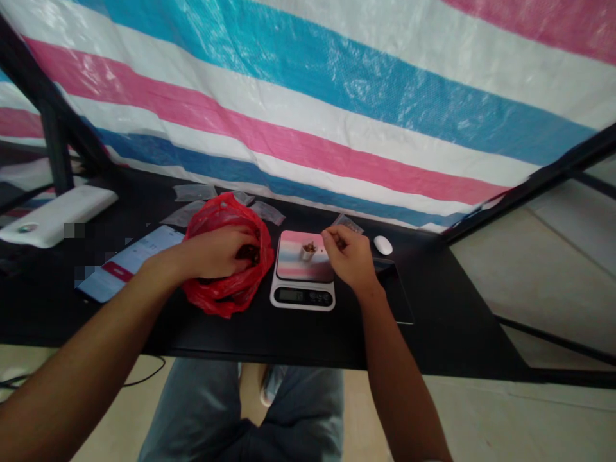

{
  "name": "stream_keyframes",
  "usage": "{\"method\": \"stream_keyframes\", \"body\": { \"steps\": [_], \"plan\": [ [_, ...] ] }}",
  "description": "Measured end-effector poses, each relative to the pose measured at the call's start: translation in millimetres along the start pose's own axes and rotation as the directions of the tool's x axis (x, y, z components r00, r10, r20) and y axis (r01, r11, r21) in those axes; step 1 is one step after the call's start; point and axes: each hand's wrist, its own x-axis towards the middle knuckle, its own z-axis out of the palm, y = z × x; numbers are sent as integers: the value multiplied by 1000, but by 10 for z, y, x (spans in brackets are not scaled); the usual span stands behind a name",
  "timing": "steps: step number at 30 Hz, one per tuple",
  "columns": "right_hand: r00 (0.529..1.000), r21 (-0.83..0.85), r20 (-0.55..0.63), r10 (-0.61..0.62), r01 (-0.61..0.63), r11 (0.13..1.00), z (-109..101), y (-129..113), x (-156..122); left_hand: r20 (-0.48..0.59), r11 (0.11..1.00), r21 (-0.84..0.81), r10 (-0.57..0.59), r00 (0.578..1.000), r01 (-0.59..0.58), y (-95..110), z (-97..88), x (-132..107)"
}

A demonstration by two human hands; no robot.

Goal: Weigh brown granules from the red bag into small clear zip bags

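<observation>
A red plastic bag (226, 289) lies open on the black table (298, 340). My left hand (219, 251) reaches into its mouth, fingers curled around dark contents I cannot make out. To the right stands a small kitchen scale (303, 282) with a little white cup (308, 251) of brown bits on its platform. My right hand (349, 255) hovers just right of the cup, fingers pinched together on something small and dark.
Several clear small plastic bags (192, 192) lie behind the red bag, one more (349, 222) behind my right hand. A phone (128, 262) and a white device (58, 215) lie at left. A white mouse (383, 244) sits on a dark pad (394, 295). A striped tarp (337, 96) hangs behind.
</observation>
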Motion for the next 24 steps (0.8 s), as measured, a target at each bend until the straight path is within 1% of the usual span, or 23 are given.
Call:
{"method": "stream_keyframes", "body": {
  "steps": [2, 6, 11, 14, 17, 19, 21, 24],
  "plan": [
    [1000, -3, 6, 4, -4, 1000, -1, -8, -1, 30, 1000, 24, -15, 999, 14, -26, 1, 23],
    [1000, -5, 12, 14, -13, 1000, -4, -20, -4, 97, 996, 18, -86, 992, 85, -70, -41, 73],
    [1000, -3, 2, 16, -16, 1000, -9, -19, -1, 71, 996, 19, -91, 993, 90, -86, -87, 24],
    [1000, -3, 8, 17, -17, 1000, -9, -27, -2, 62, 991, 68, -124, 990, 120, -70, -107, -50],
    [1000, -9, 21, 21, -21, 1000, -7, -34, -4, 124, 982, 73, -179, 976, 171, -65, -107, -67],
    [1000, -14, 24, 18, -18, 1000, -5, -31, -5, 152, 982, 55, -189, 970, 183, -68, -93, -48],
    [1000, -15, 25, 15, -14, 1000, -2, -24, -4, 139, 982, 56, -188, 972, 182, -68, -72, -28],
    [1000, -7, 19, 12, -12, 1000, 0, -11, 2, 78, 979, 81, -195, 978, 188, -58, -41, -31]
  ]
}}
